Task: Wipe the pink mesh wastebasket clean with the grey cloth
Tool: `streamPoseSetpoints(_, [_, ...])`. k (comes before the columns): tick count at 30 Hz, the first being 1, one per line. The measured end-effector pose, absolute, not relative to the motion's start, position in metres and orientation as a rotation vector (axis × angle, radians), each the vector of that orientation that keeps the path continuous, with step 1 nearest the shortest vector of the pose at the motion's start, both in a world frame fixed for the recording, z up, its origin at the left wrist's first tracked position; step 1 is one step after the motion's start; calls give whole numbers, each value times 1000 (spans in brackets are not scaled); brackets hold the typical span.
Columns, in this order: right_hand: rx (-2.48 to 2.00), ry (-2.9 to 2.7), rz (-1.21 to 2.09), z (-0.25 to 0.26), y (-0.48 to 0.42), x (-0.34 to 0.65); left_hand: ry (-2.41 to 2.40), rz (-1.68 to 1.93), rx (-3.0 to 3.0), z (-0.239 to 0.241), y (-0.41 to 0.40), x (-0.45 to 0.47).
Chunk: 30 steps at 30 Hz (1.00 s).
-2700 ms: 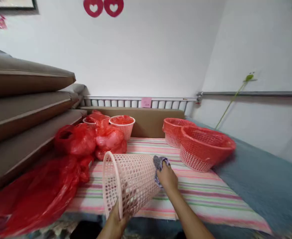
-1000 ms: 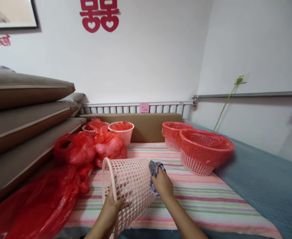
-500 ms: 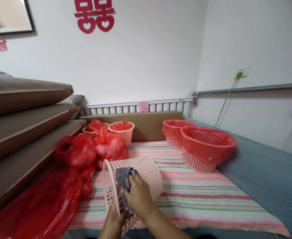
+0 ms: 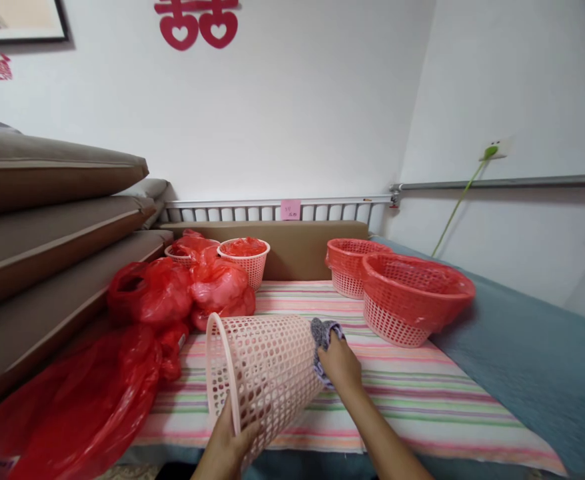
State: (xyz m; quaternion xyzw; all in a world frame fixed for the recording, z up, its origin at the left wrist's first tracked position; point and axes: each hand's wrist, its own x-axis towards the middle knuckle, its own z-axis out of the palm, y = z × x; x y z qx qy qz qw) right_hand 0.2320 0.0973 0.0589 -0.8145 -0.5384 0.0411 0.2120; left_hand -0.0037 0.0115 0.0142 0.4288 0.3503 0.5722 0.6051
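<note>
Basket (image 4: 262, 373) lies tipped at the mat's near edge, left hand (image 4: 230, 443) gripping its rim, right hand (image 4: 340, 367) pressing a cloth (image 4: 321, 337) to its base.

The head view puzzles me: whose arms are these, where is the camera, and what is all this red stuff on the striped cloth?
No machine here: a person wears a camera on the head, looking forward and down at their own bare hands. The left hand grips the rim of a pale pink mesh basket tipped on its side. The right hand presses a grey cloth against the basket's bottom end. They work over a striped sheet. Behind lie red plastic bags, two small baskets lined in red and two wider red-lined baskets.
</note>
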Motion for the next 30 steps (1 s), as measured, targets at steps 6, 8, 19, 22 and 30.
streamPoseSetpoints(6, [-2212,-1472,165,55,97,225,889,1341,884,45,19,-7])
streamPoseSetpoints(8, [-2192,-1459,199,54,96,225,885,1362,871,40,16,-6])
streamPoseSetpoints(19, [-1595,-1744,275,73,38,121,885,1425,965,13,17,-4])
streamPoseSetpoints(22, [-1374,-1900,245,78,15,86,948,1494,1021,7,14,-6])
streamPoseSetpoints(30, [-1970,-1753,38,69,79,167,784,1263,1042,12,4,-5])
